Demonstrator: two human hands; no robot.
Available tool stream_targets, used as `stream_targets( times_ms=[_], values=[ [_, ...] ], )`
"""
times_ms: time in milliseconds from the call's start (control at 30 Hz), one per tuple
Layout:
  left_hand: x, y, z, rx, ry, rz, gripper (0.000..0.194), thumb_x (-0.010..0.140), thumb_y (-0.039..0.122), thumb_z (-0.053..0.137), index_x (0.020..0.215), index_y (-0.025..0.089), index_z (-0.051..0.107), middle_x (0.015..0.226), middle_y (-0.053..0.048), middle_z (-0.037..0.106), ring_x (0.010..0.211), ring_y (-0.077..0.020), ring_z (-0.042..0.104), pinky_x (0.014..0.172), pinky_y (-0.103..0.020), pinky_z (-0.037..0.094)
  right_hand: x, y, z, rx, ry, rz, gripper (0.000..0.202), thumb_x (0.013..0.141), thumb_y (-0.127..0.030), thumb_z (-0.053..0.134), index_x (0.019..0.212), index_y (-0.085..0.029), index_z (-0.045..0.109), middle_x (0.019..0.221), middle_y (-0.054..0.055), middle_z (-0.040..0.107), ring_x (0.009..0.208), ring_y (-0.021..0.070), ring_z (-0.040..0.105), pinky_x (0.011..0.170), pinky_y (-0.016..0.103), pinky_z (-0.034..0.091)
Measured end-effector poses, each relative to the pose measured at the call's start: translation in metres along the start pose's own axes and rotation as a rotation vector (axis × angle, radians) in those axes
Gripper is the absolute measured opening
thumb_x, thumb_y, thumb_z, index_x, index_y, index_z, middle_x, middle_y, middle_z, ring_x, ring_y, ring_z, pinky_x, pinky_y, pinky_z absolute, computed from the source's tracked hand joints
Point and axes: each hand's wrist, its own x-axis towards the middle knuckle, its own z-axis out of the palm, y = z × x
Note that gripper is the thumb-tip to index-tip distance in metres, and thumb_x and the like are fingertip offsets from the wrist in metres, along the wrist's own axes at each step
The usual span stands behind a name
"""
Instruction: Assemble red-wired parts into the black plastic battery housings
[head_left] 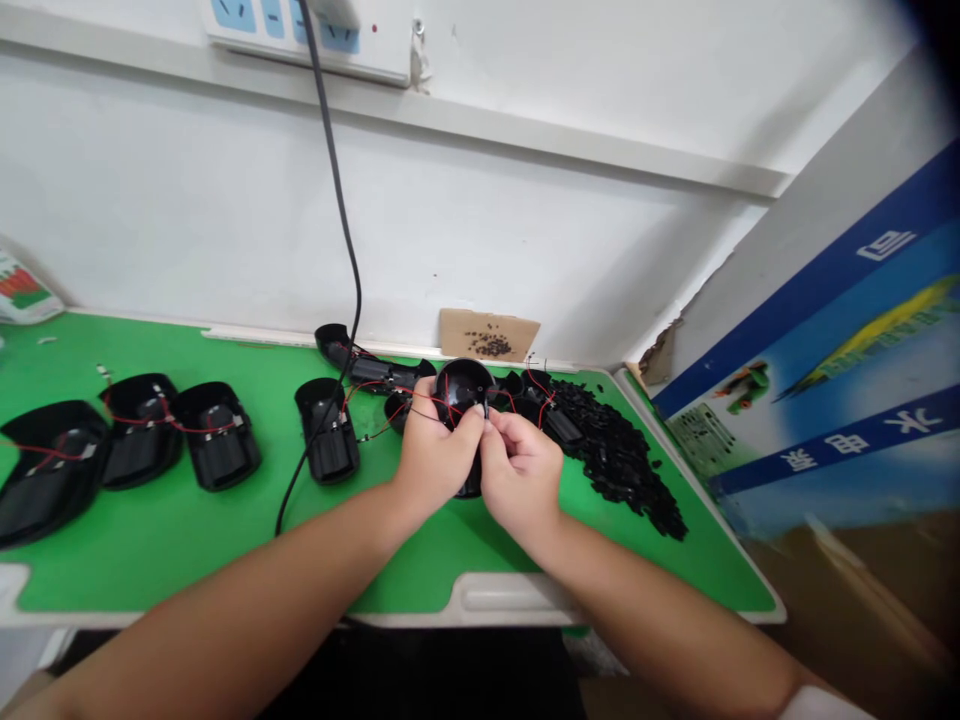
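In the middle of the head view my left hand (439, 455) is closed around a black plastic housing (463, 377) with a rounded, open top and thin red wires. Its thumb presses on the inner face of the housing. My right hand (523, 470) meets it from the right, thumb and forefinger pinched at the housing's inner side. What those fingertips hold is too small and hidden to make out. Behind and beside both hands lie more black housings (390, 375) with red wires, partly covered by the hands.
Several wired black housings (217, 435) stand along the left of the green table (405, 560). Small black parts (622, 450) lie heaped on the right. A cardboard piece (491, 335) with tiny dark bits is at the back. A black cable (341, 200) hangs from the power strip (307, 35). A printed box (840, 380) stands right.
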Motion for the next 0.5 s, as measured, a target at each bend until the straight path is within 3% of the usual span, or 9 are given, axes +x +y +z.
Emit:
stream_targets(
  times_ms=[233, 500],
  values=[
    [-0.002, 0.005, 0.001, 0.0, 0.02, -0.01, 0.032, 0.073, 0.021, 0.066, 0.101, 0.018, 0.051, 0.082, 0.001, 0.062, 0.073, -0.013, 0.06, 0.074, -0.027, 0.049, -0.001, -0.005, 0.0, 0.052, 0.014, 0.03, 0.025, 0.088, -0.027, 0.053, 0.068, -0.015, 0.061, 0.064, 0.002, 0.061, 0.055, 0.0112, 0.051, 0.055, 0.025, 0.043],
    [-0.005, 0.009, 0.0, 0.017, 0.045, -0.016, 0.033, 0.074, 0.023, 0.067, 0.102, 0.018, 0.051, 0.082, 0.0, 0.064, 0.072, -0.0134, 0.062, 0.072, -0.027, 0.051, 0.0, -0.011, -0.003, -0.019, 0.006, -0.06, 0.026, 0.089, -0.022, 0.051, 0.065, -0.015, 0.059, 0.057, -0.001, 0.052, 0.052, 0.0103, 0.045, 0.052, 0.024, 0.036]
  ],
)
